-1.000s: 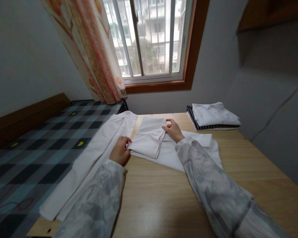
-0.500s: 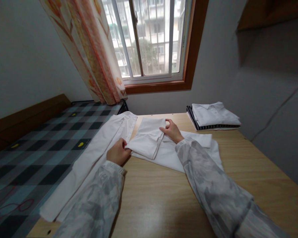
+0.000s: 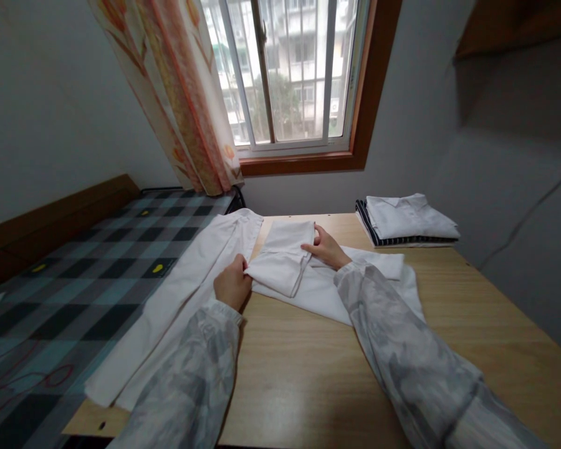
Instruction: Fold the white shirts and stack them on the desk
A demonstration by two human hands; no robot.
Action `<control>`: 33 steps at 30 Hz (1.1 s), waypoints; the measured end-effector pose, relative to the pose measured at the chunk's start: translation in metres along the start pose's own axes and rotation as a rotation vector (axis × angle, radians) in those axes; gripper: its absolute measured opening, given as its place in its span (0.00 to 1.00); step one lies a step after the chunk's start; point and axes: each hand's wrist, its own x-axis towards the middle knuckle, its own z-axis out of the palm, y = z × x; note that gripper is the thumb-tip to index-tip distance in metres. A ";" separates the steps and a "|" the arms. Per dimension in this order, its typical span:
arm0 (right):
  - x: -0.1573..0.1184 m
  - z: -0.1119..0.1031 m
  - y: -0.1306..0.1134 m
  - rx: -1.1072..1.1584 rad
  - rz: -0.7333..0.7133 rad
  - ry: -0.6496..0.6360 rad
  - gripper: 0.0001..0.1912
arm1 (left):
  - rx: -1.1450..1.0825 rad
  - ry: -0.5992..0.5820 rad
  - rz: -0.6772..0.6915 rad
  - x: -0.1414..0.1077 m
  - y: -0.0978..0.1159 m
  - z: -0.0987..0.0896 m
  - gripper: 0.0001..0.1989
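Note:
A white garment (image 3: 285, 274), partly folded over on itself, lies across the middle of the wooden table. My left hand (image 3: 232, 284) pinches the near left corner of its folded part between thumb and fingers. On the far right edge of that same fold, my right hand (image 3: 328, 247) is closed, thumb on top of the cloth. The rest of the garment spreads flat to the right, partly under my right forearm. Just left of my left hand, a second long white garment (image 3: 182, 299) stretches along the table's left side.
Folded clothes, a white shirt (image 3: 409, 215) over a black striped piece (image 3: 416, 241), are stacked at the table's (image 3: 303, 374) back right corner. A bed with a checked cover (image 3: 98, 293) adjoins the left side. Behind are a window (image 3: 290, 81) and a patterned curtain (image 3: 187, 106).
My left hand has shifted slightly right and away from me with the corner of the white garment. My right hand keeps its hold on the fold. The view has moved a little.

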 end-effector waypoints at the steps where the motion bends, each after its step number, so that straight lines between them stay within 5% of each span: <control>1: 0.000 0.000 0.000 -0.017 0.000 0.004 0.35 | -0.002 0.020 0.059 -0.001 -0.001 -0.001 0.04; 6: 0.001 0.001 0.001 -0.108 -0.010 0.050 0.21 | -0.030 0.073 0.526 -0.004 -0.005 -0.008 0.08; 11: 0.003 0.002 0.004 -0.090 -0.004 0.114 0.21 | -0.087 -0.077 0.788 -0.003 -0.003 -0.009 0.08; 15: 0.004 0.002 0.004 -0.113 -0.021 0.131 0.20 | -0.109 -0.170 0.822 -0.002 0.001 -0.006 0.12; 24: 0.003 0.002 0.002 -0.146 -0.055 0.103 0.15 | -0.119 -0.139 0.861 -0.008 0.003 -0.007 0.04; 28: 0.005 0.003 0.003 -0.248 -0.081 0.241 0.19 | -0.147 -0.121 0.968 -0.010 0.011 -0.015 0.07; 33: 0.000 0.003 -0.007 -0.513 -0.392 0.386 0.22 | -0.424 -0.203 0.921 -0.022 0.022 -0.019 0.12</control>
